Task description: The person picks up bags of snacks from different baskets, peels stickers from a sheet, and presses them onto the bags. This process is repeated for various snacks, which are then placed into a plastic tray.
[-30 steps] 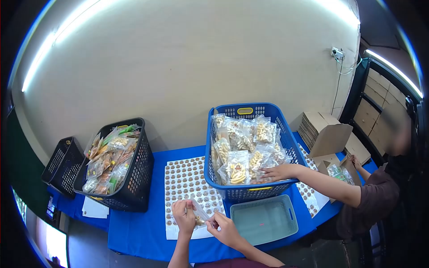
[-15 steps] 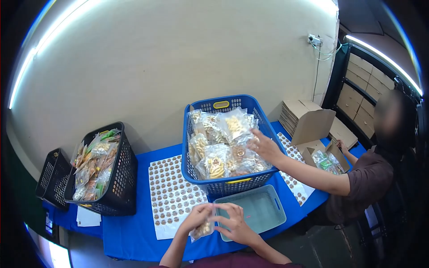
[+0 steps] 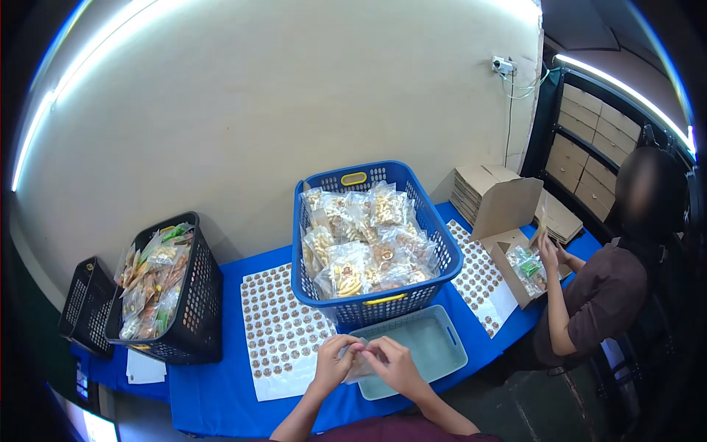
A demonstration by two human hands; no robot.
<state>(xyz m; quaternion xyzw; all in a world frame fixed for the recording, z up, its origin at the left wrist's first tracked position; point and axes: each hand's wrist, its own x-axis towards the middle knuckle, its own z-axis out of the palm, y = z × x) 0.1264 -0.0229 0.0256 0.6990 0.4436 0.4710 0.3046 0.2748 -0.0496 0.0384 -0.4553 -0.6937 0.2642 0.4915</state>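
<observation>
Both of my hands meet over the front edge of the pale green tray (image 3: 445, 366). My left hand (image 3: 336, 361) pinches the top of a small clear bag (image 3: 358, 370) from the left. From the right, my right hand (image 3: 395, 364) holds the same bag with thumb and fingers. The bag's contents are mostly hidden. Behind my hands stands a blue basket (image 3: 309, 295) full of clear bags of pale snacks (image 3: 346, 276). A white sheet of round brown stickers (image 3: 283, 324) lies to the left of my hands.
A co-worker (image 3: 600, 295) at the right handles a packet over a cardboard box (image 3: 515, 276). Flat cardboard (image 3: 471, 193) is stacked behind it. Another sticker sheet (image 3: 482, 287) lies beside the blue basket. Two black baskets (image 3: 210, 309) stand left, one holding mixed bags.
The co-worker's hand has left the blue basket and is now by the cardboard box with a packet. My hands have drawn closer together on the bag, and my right fingers have closed in.
</observation>
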